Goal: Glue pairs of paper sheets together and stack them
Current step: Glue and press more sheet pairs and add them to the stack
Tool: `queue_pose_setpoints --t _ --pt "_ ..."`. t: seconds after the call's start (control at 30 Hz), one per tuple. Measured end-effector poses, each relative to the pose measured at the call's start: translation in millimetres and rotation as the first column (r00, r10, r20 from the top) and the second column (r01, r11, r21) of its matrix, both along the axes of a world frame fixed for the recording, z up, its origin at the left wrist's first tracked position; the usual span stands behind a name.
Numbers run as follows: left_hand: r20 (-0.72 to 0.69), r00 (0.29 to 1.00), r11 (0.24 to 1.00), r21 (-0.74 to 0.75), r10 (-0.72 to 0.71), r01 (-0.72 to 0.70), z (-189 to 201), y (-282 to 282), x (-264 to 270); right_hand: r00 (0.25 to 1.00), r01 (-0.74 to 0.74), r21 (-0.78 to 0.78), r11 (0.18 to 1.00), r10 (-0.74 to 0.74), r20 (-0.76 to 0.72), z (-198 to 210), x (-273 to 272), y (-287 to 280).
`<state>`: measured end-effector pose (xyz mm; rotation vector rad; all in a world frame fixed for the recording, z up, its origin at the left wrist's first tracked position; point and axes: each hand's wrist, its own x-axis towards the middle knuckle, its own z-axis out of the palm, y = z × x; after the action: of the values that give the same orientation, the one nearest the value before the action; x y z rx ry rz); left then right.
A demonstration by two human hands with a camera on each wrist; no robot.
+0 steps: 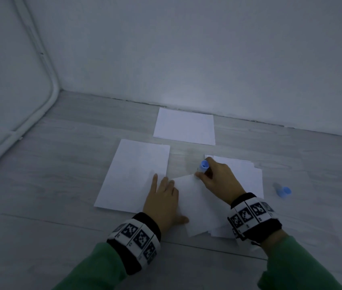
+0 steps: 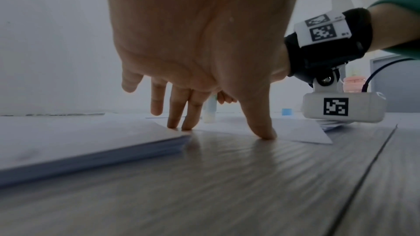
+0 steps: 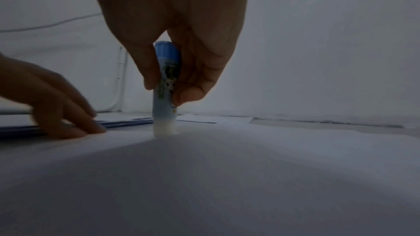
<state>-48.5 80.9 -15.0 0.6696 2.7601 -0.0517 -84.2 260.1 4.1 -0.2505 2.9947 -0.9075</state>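
Note:
A skewed white sheet (image 1: pixel 197 204) lies on top of a paper pile (image 1: pixel 247 176) on the grey wooden floor. My right hand (image 1: pixel 218 183) pinches a blue glue stick (image 1: pixel 203 166) upright, its white tip (image 3: pixel 164 130) pressed on the sheet's far corner. My left hand (image 1: pixel 163 197) lies flat with straight fingers (image 2: pixel 179 114), holding down the sheet's left edge next to a second paper stack (image 1: pixel 134 174). The stick's blue cap (image 1: pixel 283 191) lies on the floor to the right.
A single white sheet (image 1: pixel 184 126) lies further back by the wall. White walls (image 1: pixel 207 59) meet in a corner at the left, with a conduit (image 1: pixel 40 105) running along it. Bare floor (image 1: pixel 40 206) shows at the left and front.

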Motion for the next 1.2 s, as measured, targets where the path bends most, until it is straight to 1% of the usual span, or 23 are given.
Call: queue_pose_setpoints --t 0.17,0.4,0.57,0.63,0.67,0.73,0.8,0.87,0.9,0.97,1.1,1.2 --pt "-0.007 1.000 0.999 -0.026 -0.018 0.018 -1.1 0.3 -3.2 0.995 0.095 0.002 0.995 -0.095 0.013 3.8 -3.5 28.6" --pt "-0.005 1.000 0.999 -0.028 -0.020 0.020 -1.2 -1.1 -2.1 0.975 0.220 -0.057 0.974 -0.218 0.031 4.0 -4.6 59.9" --pt "0.000 1.000 1.000 0.015 -0.010 0.010 -1.0 -3.0 -1.9 0.952 0.304 0.000 0.953 -0.304 0.026 7.6 -3.9 76.9" --pt "0.005 1.000 0.998 0.066 0.016 -0.016 -1.5 -3.9 -1.4 0.944 0.329 0.027 0.944 -0.328 -0.025 10.8 -0.6 75.1" --pt "0.007 0.999 0.995 0.094 0.031 -0.031 -1.8 -4.2 -1.1 0.945 0.323 -0.004 0.946 -0.323 -0.059 12.6 2.2 71.0" --pt "0.009 0.999 0.992 0.120 0.042 -0.043 -1.6 -4.6 -0.7 0.960 0.256 -0.112 0.960 -0.266 -0.084 16.6 10.6 52.8" --pt "0.008 0.999 0.991 0.123 0.047 -0.047 -1.1 -4.1 -0.8 0.989 0.125 -0.172 0.977 -0.136 -0.054 17.9 17.9 26.6" --pt "0.006 0.998 0.990 0.126 0.062 -0.063 -0.8 -3.7 -1.4 1.000 -0.009 -0.194 0.981 0.003 -0.031 15.5 19.7 0.6" --pt "0.003 0.997 0.989 0.129 0.071 -0.071 -0.4 -3.3 -1.2 0.998 -0.061 -0.191 0.980 0.057 -0.029 14.0 18.7 -10.3" --pt "-0.002 0.997 0.989 0.126 0.080 -0.079 0.2 -3.2 -0.3 0.993 -0.120 -0.168 0.978 0.118 -0.019 10.6 14.6 -25.7" --pt "-0.002 0.997 0.992 0.096 0.083 -0.082 0.8 -2.4 0.4 0.984 -0.176 -0.095 0.980 0.178 0.020 5.4 12.1 -33.7" --pt "-0.004 0.997 0.992 0.092 0.082 -0.081 2.2 -2.3 1.0 0.976 -0.214 -0.069 0.974 0.216 0.023 6.2 17.7 -31.7"
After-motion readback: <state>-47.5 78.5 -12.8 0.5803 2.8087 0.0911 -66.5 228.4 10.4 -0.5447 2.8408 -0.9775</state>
